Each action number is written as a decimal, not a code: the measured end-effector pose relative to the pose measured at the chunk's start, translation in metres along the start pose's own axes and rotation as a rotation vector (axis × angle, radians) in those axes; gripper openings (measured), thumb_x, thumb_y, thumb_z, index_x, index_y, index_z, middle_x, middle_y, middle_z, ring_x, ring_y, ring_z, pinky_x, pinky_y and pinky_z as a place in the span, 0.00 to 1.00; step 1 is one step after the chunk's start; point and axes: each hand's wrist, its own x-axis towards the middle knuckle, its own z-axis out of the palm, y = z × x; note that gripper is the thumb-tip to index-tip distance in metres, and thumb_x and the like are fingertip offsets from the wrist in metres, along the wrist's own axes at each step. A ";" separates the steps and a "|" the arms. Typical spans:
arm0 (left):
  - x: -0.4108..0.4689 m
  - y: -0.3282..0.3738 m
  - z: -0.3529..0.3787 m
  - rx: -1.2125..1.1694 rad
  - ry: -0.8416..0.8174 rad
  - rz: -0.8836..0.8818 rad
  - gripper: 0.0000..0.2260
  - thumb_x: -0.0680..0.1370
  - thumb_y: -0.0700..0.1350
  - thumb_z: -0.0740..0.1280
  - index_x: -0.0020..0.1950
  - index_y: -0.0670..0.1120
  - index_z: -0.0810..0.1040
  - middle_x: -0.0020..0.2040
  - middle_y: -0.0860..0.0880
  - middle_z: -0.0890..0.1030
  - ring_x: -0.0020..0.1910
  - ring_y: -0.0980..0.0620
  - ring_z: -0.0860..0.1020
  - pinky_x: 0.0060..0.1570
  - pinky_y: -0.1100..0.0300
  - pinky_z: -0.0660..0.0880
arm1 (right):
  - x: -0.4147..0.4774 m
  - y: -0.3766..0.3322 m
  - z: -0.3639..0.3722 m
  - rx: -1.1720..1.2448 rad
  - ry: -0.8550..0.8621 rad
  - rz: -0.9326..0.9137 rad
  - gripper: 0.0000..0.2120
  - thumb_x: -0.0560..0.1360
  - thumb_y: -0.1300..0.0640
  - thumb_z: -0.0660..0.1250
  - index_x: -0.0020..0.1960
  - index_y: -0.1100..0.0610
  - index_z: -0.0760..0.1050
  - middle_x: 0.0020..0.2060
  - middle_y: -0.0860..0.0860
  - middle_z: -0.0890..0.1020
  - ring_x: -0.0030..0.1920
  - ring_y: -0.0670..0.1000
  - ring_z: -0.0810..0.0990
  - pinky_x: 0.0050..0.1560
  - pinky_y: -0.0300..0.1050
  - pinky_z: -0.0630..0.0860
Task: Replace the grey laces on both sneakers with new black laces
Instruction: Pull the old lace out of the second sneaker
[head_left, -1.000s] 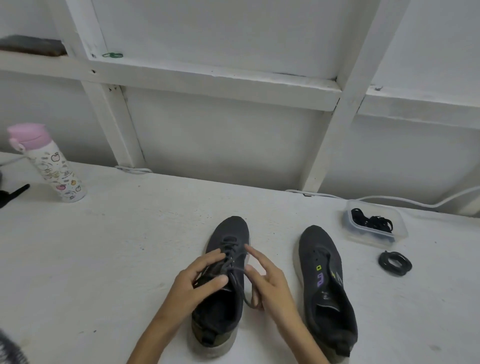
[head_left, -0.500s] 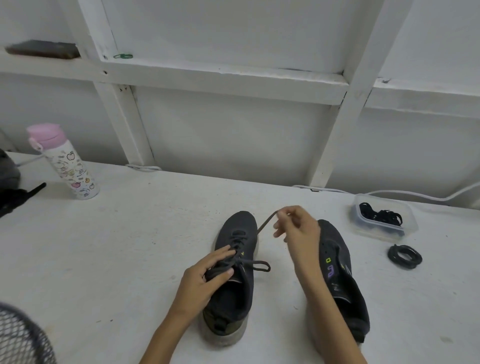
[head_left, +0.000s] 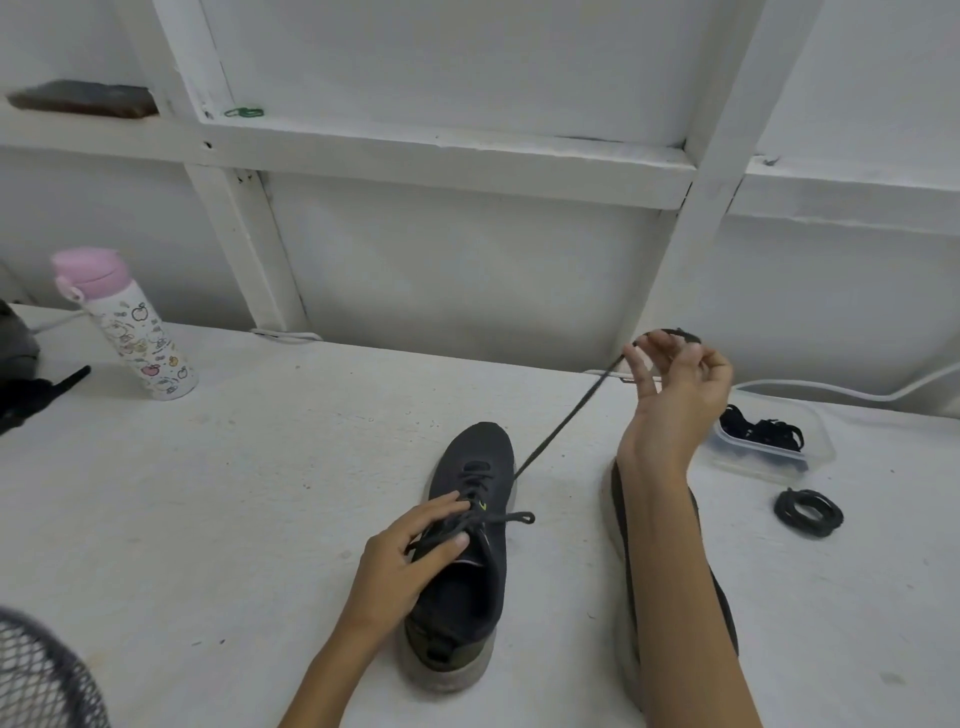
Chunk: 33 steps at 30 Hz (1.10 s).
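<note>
Taut grey lace (head_left: 563, 423) is running from the sneaker (head_left: 467, 577) on the table (head_left: 249, 493) up to the right hand (head_left: 675, 387), which is pinching its end (fingers loosely curled); left hand (head_left: 410, 553) is pinching the crossings at the tongue; black laces (head_left: 763, 434) are lying in a tub (head_left: 823, 441) nearby.

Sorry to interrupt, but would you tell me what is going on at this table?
A person is unlacing a dark grey sneaker. The left hand pinches the grey lace at the tongue; the right hand holds one end raised and taut. The second sneaker lies under the right forearm. Black laces wait in a clear plastic container.
</note>
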 end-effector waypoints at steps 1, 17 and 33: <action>0.000 0.001 0.000 0.004 0.002 0.001 0.15 0.73 0.47 0.73 0.56 0.63 0.81 0.60 0.65 0.79 0.63 0.64 0.75 0.63 0.66 0.71 | 0.001 0.001 0.001 -0.017 0.002 -0.002 0.02 0.83 0.62 0.56 0.53 0.59 0.67 0.44 0.56 0.81 0.47 0.53 0.82 0.48 0.48 0.82; 0.035 0.026 -0.023 0.083 0.233 -0.093 0.07 0.76 0.46 0.71 0.54 0.53 0.83 0.53 0.57 0.82 0.54 0.59 0.78 0.57 0.60 0.73 | -0.080 0.020 -0.050 -1.117 -1.049 0.427 0.06 0.68 0.53 0.77 0.39 0.51 0.80 0.36 0.51 0.84 0.33 0.44 0.78 0.35 0.37 0.73; 0.011 0.021 -0.006 0.321 0.102 0.201 0.13 0.71 0.39 0.75 0.44 0.57 0.80 0.45 0.59 0.82 0.44 0.56 0.80 0.39 0.60 0.78 | -0.121 0.052 -0.085 -1.245 -0.811 -0.357 0.04 0.72 0.49 0.66 0.46 0.45 0.76 0.38 0.39 0.79 0.38 0.41 0.77 0.35 0.40 0.75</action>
